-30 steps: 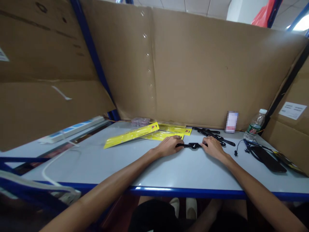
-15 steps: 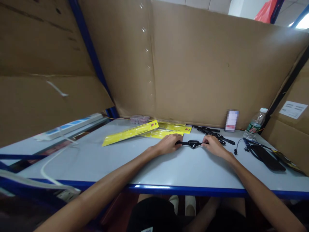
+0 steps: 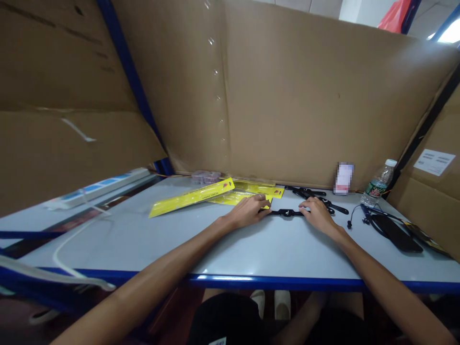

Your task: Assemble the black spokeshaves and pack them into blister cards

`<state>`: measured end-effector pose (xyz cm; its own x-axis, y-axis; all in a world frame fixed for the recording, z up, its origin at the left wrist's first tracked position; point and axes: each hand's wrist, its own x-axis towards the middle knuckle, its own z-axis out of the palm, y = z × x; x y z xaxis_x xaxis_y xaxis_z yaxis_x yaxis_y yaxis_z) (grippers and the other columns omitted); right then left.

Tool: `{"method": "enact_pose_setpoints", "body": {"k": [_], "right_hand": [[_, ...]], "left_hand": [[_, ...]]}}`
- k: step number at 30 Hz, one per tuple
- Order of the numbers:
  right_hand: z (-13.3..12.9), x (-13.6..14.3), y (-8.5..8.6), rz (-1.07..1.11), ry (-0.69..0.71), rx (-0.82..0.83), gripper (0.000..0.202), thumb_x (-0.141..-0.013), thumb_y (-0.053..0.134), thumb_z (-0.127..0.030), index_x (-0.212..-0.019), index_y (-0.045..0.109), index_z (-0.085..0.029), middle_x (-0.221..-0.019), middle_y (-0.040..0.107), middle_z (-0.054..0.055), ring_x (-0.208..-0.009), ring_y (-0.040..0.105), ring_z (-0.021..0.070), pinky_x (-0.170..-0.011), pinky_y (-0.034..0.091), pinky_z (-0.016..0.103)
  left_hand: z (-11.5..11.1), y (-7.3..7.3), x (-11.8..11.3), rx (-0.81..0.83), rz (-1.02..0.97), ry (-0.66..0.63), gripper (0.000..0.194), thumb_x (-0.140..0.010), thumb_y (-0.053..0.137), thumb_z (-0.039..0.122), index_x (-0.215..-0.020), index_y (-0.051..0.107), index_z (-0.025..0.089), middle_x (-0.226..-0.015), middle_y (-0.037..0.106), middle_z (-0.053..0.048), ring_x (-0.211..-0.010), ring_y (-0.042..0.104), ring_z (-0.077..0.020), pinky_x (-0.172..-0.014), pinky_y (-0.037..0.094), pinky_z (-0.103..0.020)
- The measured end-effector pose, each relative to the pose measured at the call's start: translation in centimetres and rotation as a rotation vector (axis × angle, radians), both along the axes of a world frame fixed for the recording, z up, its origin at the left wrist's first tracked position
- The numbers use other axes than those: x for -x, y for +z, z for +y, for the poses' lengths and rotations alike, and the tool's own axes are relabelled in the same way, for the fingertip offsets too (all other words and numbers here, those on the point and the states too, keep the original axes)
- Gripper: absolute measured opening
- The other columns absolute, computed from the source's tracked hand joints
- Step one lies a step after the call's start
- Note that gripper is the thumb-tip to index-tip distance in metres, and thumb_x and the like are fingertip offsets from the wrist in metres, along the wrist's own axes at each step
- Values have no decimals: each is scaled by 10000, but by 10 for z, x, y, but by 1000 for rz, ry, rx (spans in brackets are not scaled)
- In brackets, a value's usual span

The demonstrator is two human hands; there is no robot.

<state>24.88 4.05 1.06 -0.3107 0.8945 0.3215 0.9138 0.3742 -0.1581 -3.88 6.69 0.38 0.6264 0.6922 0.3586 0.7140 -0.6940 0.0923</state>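
A black spokeshave (image 3: 287, 212) lies level above or on the table, its wider body showing between my hands. My left hand (image 3: 250, 210) has its fingers closed round the left handle, and my right hand (image 3: 317, 213) grips the right handle, each covering its end. More black spokeshaves (image 3: 316, 196) lie in a loose pile just behind my right hand. Several yellow-backed clear packages (image 3: 194, 197) are spread behind and left of my left hand, some overlapping.
Cardboard walls (image 3: 287, 96) enclose the back and sides of the grey table (image 3: 172, 244). On the right are a plastic bottle (image 3: 378, 184), a propped phone (image 3: 344, 178), earphones (image 3: 350, 224) and a dark flat case (image 3: 397, 233). A power strip (image 3: 97, 188) runs along the left.
The spokeshave has turned between my hands, so its body shows a different face and sits slightly higher. The view has shifted a little.
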Motion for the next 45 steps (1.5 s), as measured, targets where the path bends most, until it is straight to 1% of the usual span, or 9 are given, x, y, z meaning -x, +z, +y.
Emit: {"method": "enact_pose_setpoints", "body": {"k": [2, 7, 13, 16, 19, 22, 26, 33, 45], "right_hand": [[1, 0, 3, 2, -32, -30, 252, -1016, 521, -264, -1053, 761, -195, -1052, 719, 84, -1034, 610, 220, -909, 390, 297], [1, 0, 9, -5, -114, -48, 404, -1048, 445, -339, -824, 745, -186, -916, 742, 94, -932, 647, 231, -767, 382, 291], [-4, 0, 8, -6, -149, -12, 420, -1040, 451, -384, -764, 717, -210, -784, 746, 73, -727, 662, 212, -609, 292, 295], [-4, 0, 8, -9, -125, 10, 346, -1030, 490, -338, -788, 705, -215, -791, 749, 57, -749, 668, 197, -632, 302, 277], [-4, -3, 10, 16, -167, -7, 254, -1045, 455, -302, -989, 689, -222, -855, 757, 48, -781, 668, 195, -650, 312, 266], [-2, -7, 15, 44, -232, -37, 281, -1064, 390, -296, -1091, 659, -217, -907, 759, 65, -803, 665, 205, -648, 310, 270], [-2, -10, 20, 60, -269, -59, 284, -1059, 397, -307, -1044, 668, -224, -929, 761, 68, -815, 662, 209, -631, 292, 279], [-4, -7, 21, 56, -281, -69, 255, -1038, 445, -307, -970, 678, -229, -903, 767, 54, -804, 661, 207, -606, 253, 292], [-7, -5, 20, 34, -278, -57, 263, -1035, 450, -311, -962, 688, -227, -925, 765, 57, -814, 661, 203, -607, 256, 292]], "left_hand": [[1, 1, 0, -38, -17, 21, 289, -1023, 474, 369, -1078, 714, 218, -1094, 668, -89, -957, 643, -227, -785, 471, -312], [4, 3, 4, -35, -48, 96, 321, -1032, 439, 349, -1015, 730, 214, -959, 706, -89, -872, 658, -225, -746, 452, -300], [3, 4, 0, 30, -152, 87, 298, -989, 479, 305, -1178, 694, 226, -1031, 732, -86, -886, 671, -215, -756, 465, -290], [0, 7, -3, 284, -271, -51, 365, -994, 465, 407, -1140, 715, 185, -791, 736, -57, -697, 642, -183, -682, 467, -270], [-1, 8, -4, 541, -474, -179, 542, -1012, 394, 536, -1054, 734, 116, -504, 621, -5, -453, 482, -130, -554, 419, -236], [0, 8, -4, 417, -636, -110, 552, -974, 460, 585, -882, 736, 115, -424, 535, 27, -426, 424, -109, -513, 364, -219], [0, 8, -5, 303, -680, -38, 503, -955, 501, 549, -762, 703, 131, -431, 489, 50, -432, 402, -94, -502, 322, -214], [-4, 10, -7, 213, -617, -48, 458, -958, 498, 467, -700, 693, 143, -464, 472, 56, -470, 398, -93, -520, 308, -220], [-2, 8, -6, 178, -618, -38, 445, -965, 498, 451, -717, 704, 143, -471, 487, 52, -478, 410, -97, -518, 302, -222]]}}
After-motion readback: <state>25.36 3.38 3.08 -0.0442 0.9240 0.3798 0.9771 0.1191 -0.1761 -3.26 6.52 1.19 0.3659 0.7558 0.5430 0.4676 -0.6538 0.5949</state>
